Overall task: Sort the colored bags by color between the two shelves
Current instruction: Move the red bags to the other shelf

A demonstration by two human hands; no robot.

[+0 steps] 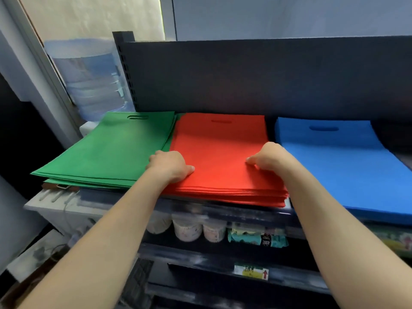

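Note:
Three flat stacks of bags lie side by side on the dark shelf point(223, 212): green bags point(107, 148) on the left, red bags point(220, 143) in the middle, blue bags point(338, 161) on the right. My left hand point(169, 166) rests on the red stack's left side, fingers curled over its edge, thumb on top. At the stack's right side, my right hand point(269, 156) has its fingers bent down onto the top red bag, which wrinkles under the fingertips.
A dark back panel point(267, 74) rises behind the bags. A large water bottle point(89, 74) stands to the left, behind the shelf post. The lower shelf holds cups point(187, 229) and a packet point(256, 238). A white ledge point(55, 204) sticks out at the left.

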